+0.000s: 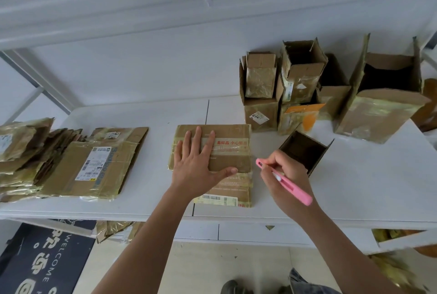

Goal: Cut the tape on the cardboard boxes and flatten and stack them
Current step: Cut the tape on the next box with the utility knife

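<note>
Her left hand (198, 163) lay spread flat on the taped box (212, 149); just right of it the right hand (287, 175) pinched a pink cutter (285, 181). Light, stiff cardboard, I judged; slick tape, best pinned from above.

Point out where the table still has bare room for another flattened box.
Bare strip between the flattened stack and the taped box under the left hand; also front right of the small open box. Back right crowded with upright boxes.

The boxes (305, 85) are matt brown cardboard, scuffed, with glossy yellowish tape (378, 109) wrinkled over their faces. The flattened box (227, 152) shows the same shiny tape. The cutter (287, 182) looks like smooth pink plastic; the surface (354, 187) is smooth, matt white.
</note>
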`<state>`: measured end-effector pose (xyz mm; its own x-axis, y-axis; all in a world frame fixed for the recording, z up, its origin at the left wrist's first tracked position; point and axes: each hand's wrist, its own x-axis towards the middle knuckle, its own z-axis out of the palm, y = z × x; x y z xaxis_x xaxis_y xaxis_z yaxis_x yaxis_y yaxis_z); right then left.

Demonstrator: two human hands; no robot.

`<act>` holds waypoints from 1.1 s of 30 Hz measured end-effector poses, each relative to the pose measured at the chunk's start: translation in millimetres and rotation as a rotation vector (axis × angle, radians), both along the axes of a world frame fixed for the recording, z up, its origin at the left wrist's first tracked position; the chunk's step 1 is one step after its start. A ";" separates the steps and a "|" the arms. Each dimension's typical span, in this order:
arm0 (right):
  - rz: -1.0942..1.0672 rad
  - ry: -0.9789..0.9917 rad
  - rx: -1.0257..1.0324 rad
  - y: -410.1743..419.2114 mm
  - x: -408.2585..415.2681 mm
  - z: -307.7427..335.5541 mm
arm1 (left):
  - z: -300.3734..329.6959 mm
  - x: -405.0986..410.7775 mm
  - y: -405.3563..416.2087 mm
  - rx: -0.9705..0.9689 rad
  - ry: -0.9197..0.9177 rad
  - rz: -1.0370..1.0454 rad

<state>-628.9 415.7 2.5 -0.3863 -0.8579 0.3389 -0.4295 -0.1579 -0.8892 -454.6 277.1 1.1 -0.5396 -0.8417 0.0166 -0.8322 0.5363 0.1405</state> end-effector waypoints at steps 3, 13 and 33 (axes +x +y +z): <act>-0.003 -0.009 0.041 13.8 2.3 -3.9 | -0.4 -0.3 1.2 -0.001 0.005 0.000; -0.076 -0.128 -0.063 -52.0 -27.3 13.6 | 6.2 2.4 2.5 0.037 0.091 -0.021; -0.047 -0.286 -0.065 -74.9 54.0 -18.8 | 37.8 3.1 -8.1 0.346 0.143 0.715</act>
<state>-574.9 340.8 -16.4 -0.5125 -0.8169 0.2645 -0.1713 -0.2045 -0.9638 -451.5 269.0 38.9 0.1186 -0.9526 -0.2802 -0.9188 -0.2123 0.3328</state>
